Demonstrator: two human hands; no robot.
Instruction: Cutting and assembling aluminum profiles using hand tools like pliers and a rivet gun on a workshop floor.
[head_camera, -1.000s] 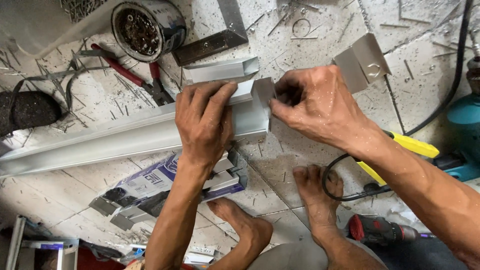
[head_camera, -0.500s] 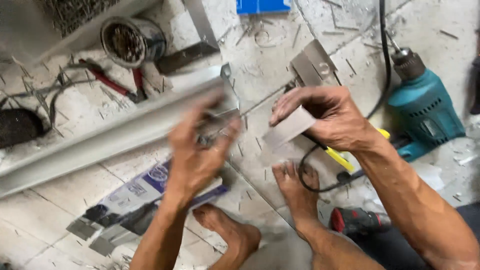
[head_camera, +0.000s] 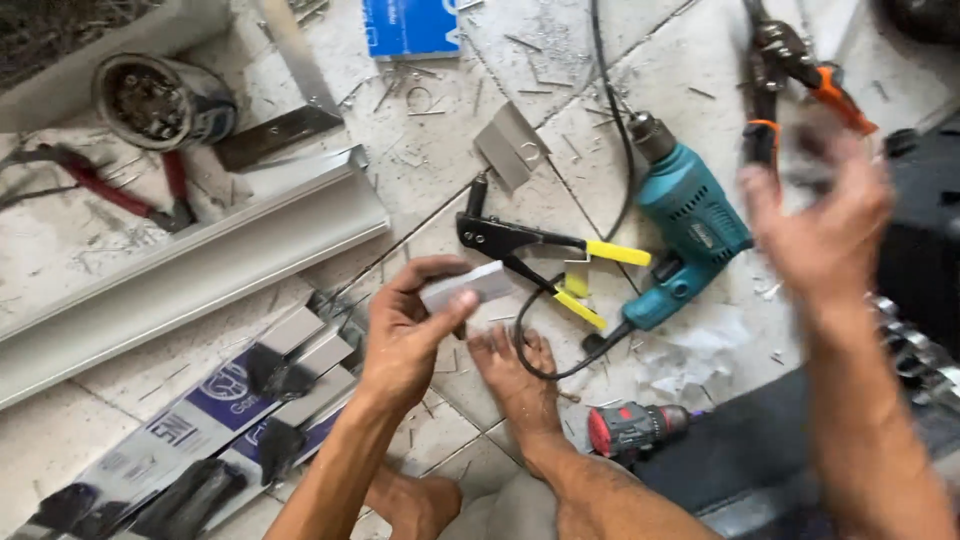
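My left hand (head_camera: 405, 335) pinches a small flat grey metal piece (head_camera: 468, 285) between thumb and fingers, just above my bare foot (head_camera: 515, 375). My right hand (head_camera: 822, 215) is blurred, with its fingers spread and nothing in it. It hovers at the right, just below a pair of orange-handled snips (head_camera: 790, 65). A long grey metal channel (head_camera: 190, 270) lies untouched on the tiled floor, left of my left hand. Between my hands lie a black rivet gun with yellow grips (head_camera: 530, 245) and a teal corded drill (head_camera: 685, 225).
A tin of screws (head_camera: 150, 100), red pliers (head_camera: 110, 185) and a steel square (head_camera: 275, 130) lie at the top left. Also on the floor are a blue box (head_camera: 410, 25), a small metal bracket (head_camera: 510, 145), packaged parts (head_camera: 200, 430) and a red-and-grey power tool (head_camera: 635, 430).
My left hand left the channel and now holds the small metal piece that the right hand held. The right hand swung up and right towards the snips. The view shifted right.
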